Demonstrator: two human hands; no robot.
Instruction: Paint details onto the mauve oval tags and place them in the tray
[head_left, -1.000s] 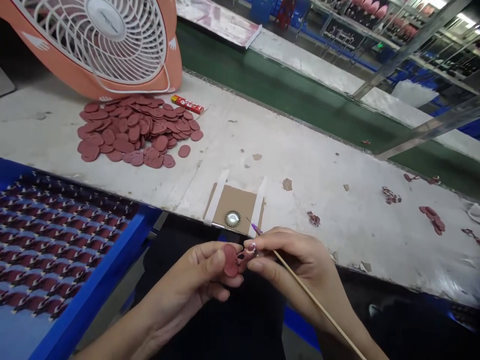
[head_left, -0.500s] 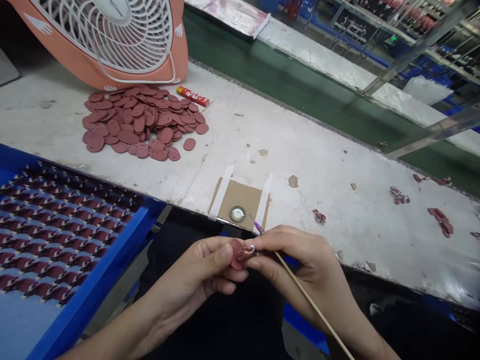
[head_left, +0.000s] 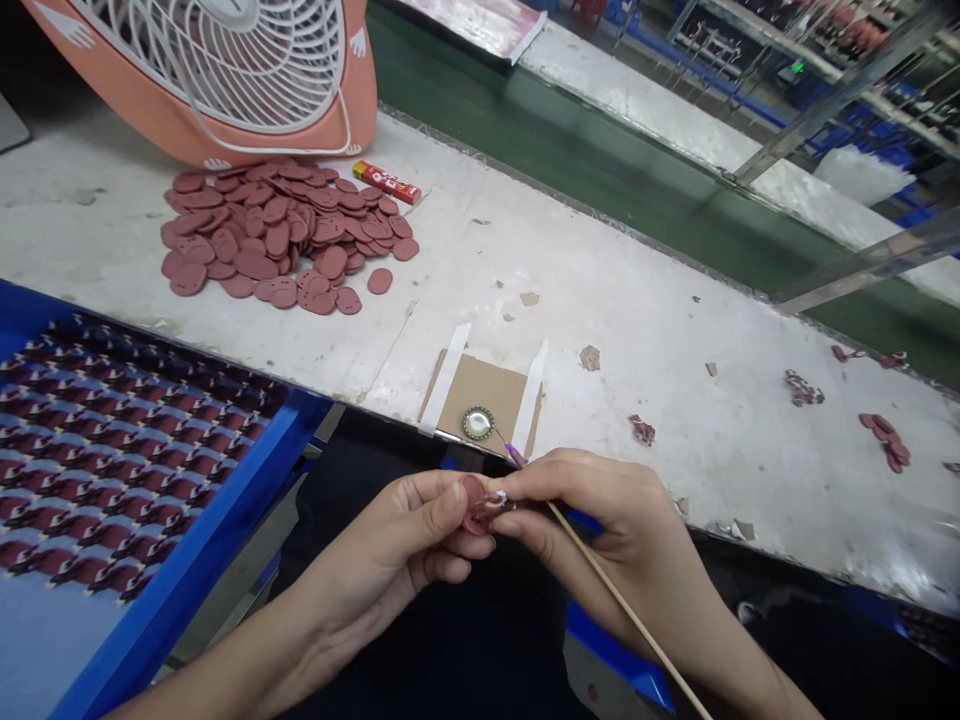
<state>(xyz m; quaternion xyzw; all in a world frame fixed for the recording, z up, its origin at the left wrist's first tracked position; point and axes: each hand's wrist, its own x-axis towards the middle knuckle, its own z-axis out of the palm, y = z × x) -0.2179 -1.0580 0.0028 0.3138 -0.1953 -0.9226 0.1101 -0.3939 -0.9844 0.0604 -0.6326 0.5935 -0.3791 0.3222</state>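
In front of the bench edge, my left hand is closed, thumb and fingers pinching a reddish-brown oval disc. My right hand is closed too, its thumb and index finger on a small reddish-brown figure with a white spot. The figure lies against the disc; whether they are joined I cannot tell. A thin wooden stick passes through my right hand. Beyond the fingers, in line with it, shows a purple tip with a fine needle-like end, close to a metal bottle cap.
The cap sits on cardboard taped to the white bench. Similar discs form a pile before an orange fan, beside a red-yellow tube. A blue tray of figures is at left; small brown pieces lie right.
The view has shifted slightly, moving the bench and its objects a little up in the picture. Both hands keep the same grip on the disc, figure and stick.
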